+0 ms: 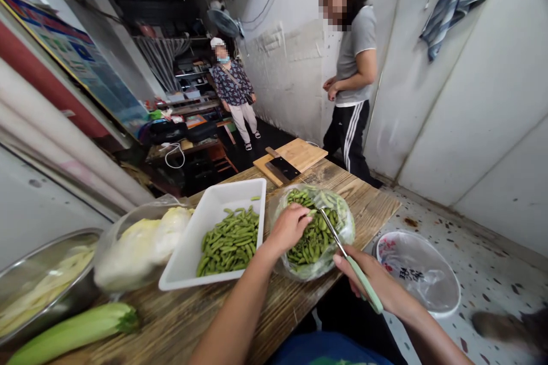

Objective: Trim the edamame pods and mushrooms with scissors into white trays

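My left hand [290, 229] is closed in a pinch on a green edamame pod [312, 213] above a clear plastic bag [349, 222] of edamame pods [317, 238]. Gripped in my right hand [372, 276] are scissors [366, 285] with pale green handles; their metal blades reach up and left over the bag, with the tips close to the pinched pod. Whether the blades touch that pod I cannot tell. Left of the bag stands a white plastic tray [180, 274] with many edamame pods [233, 239] heaped toward its near right side.
A cleaver [282, 169] rests on a wooden cutting board [306, 154] at the far end of the table [166, 328]. To the left are bagged cabbages [141, 239], a metal bowl [92, 234] and a long green squash [81, 328]. A bin [449, 291] stands right. Two people [355, 63] stand beyond.
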Available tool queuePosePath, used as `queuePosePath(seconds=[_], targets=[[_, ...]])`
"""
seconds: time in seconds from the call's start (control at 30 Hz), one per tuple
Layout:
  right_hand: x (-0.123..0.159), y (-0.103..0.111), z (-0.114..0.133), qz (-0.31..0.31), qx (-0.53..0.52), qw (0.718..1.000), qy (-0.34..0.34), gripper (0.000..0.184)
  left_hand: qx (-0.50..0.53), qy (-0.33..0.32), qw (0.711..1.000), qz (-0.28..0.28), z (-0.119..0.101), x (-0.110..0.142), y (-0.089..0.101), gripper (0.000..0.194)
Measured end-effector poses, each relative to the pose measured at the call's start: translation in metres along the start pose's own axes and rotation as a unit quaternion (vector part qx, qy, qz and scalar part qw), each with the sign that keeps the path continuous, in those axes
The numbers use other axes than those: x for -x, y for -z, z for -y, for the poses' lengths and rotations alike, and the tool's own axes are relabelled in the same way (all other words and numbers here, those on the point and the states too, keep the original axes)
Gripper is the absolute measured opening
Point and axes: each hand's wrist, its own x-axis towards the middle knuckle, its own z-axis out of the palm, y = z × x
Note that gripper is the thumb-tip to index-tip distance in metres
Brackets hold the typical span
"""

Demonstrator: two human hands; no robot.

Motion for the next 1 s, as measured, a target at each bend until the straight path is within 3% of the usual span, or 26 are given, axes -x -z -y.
queuePosePath(seconds=[0.1,0.2,0.37,0.57,0.8,0.9,1.0], targets=[[-0.001,-0.002,0.006,0.007,0.016,1.000,0.016,0.044,0.150,0.023,0.988,0.029,-0.005,0.019,0.000,0.028],[-0.002,-0.004,0.013,0.025,0.003,0.999,0.030,0.045,0.227,0.049,0.970,0.070,-0.009,0.031,0.003,0.031],[-0.005,-0.009,0.019,0.043,-0.011,0.998,0.038,0.047,0.262,0.079,0.959,0.077,-0.010,0.040,0.010,0.038],[-0.009,-0.020,0.017,0.072,-0.064,0.995,0.008,0.056,0.340,0.122,0.929,0.079,-0.006,0.045,0.002,0.036],[-0.012,-0.028,0.008,0.046,-0.086,0.995,-0.013,0.051,0.371,0.147,0.914,0.072,-0.006,0.046,0.000,0.037],[-0.013,-0.027,0.008,0.051,-0.101,0.993,-0.025,0.051,0.419,0.186,0.887,0.059,-0.006,0.045,-0.003,0.037],[-0.011,-0.022,0.013,0.055,-0.114,0.992,-0.028,0.055,0.512,0.230,0.828,-0.011,-0.006,0.043,-0.005,0.039]])
